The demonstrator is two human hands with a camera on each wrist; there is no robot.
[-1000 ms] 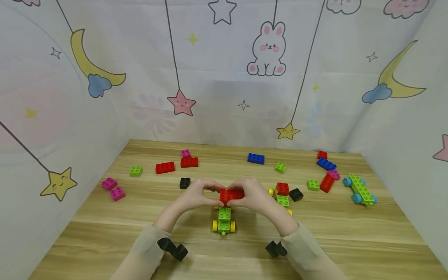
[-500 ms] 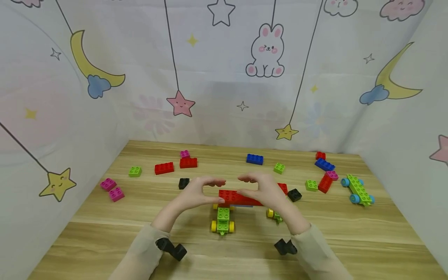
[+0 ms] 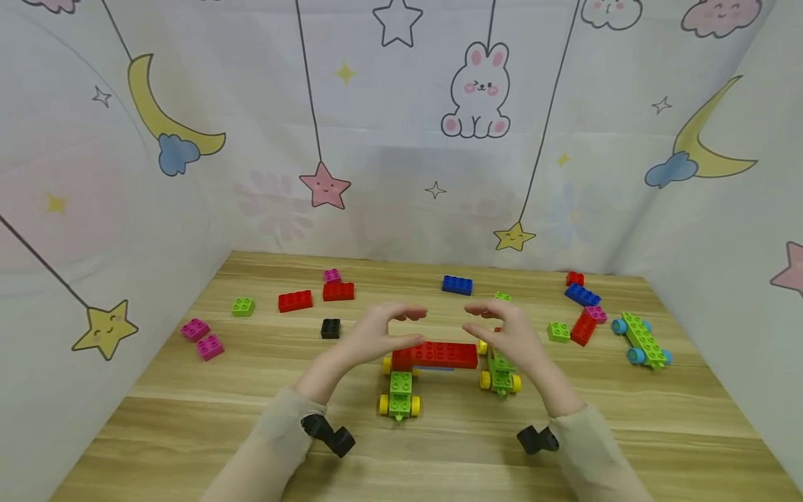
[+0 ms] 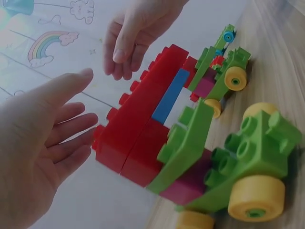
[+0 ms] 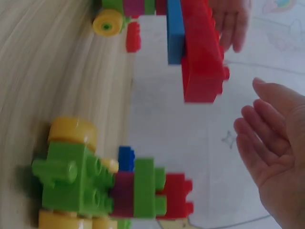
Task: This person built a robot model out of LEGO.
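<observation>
A long red brick (image 3: 448,354) lies across the left toy car (image 3: 401,396), a green base with yellow wheels. Under the red brick is a blue brick (image 4: 170,97), and its right end hangs unsupported in the right wrist view. Just above the red brick, my left hand (image 3: 376,335) has its fingers loosely bent, holding nothing. My right hand (image 3: 511,338) is likewise apart from the bricks, over the right toy car (image 3: 502,376), partly hiding it. That car carries a purple brick (image 5: 122,194), a green brick (image 5: 144,188) and a red block (image 5: 175,195).
Behind the hands lie a black brick (image 3: 330,328), a blue brick (image 3: 457,284) and several red, pink and green ones. A green car with blue wheels (image 3: 643,339) stands at the right. Printed cloth (image 3: 401,209) rises behind the wooden table (image 3: 439,446).
Both hands have let go of the red brick. The left has risen and shifted right; the right has moved right, uncovering the brick's right end. The brick stays on the left car.
</observation>
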